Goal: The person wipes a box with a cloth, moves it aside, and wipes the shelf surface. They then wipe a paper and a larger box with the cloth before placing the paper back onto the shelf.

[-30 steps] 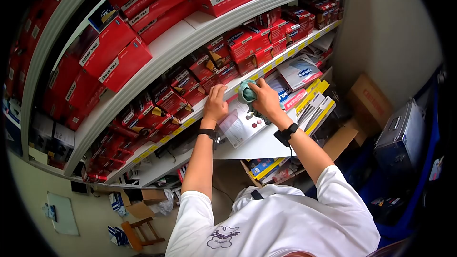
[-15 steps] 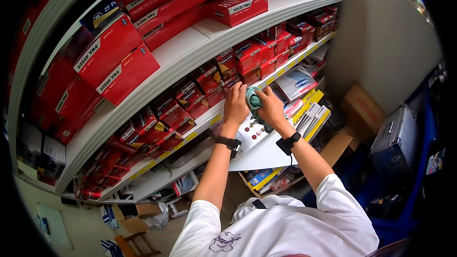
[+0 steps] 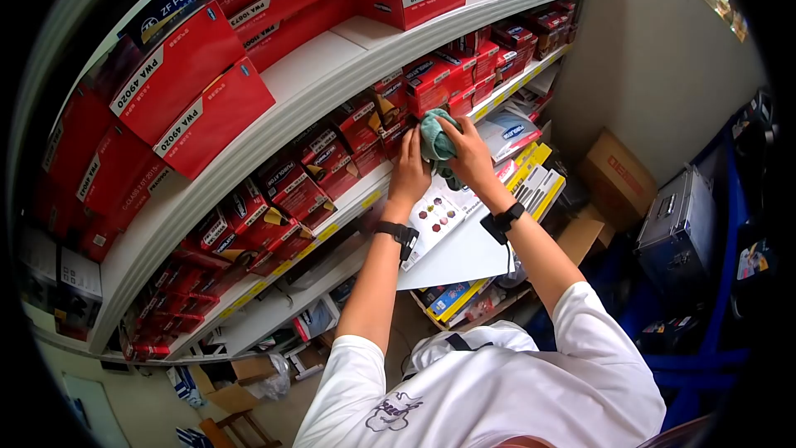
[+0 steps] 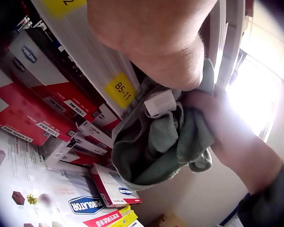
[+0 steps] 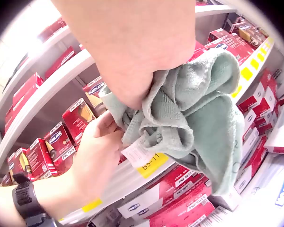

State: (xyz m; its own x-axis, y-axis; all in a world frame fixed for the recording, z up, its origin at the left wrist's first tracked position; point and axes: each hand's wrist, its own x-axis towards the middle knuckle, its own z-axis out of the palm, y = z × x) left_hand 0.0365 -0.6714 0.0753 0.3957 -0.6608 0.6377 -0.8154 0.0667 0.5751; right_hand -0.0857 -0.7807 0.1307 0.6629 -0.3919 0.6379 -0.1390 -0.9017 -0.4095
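Cloth is at the shelf's front edge, right hand's fingers clamped on it, left hand's against it, grip unclear, so loose folds could snag nearby boxes and tip one off if swung inward.

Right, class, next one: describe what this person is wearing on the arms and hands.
Short white sleeves, left and right; bare forearms below. Each wrist has a black band, left and right, carrying a small dark device. A thin dark cable hangs from the right one. The hands are ungloved: left, right.
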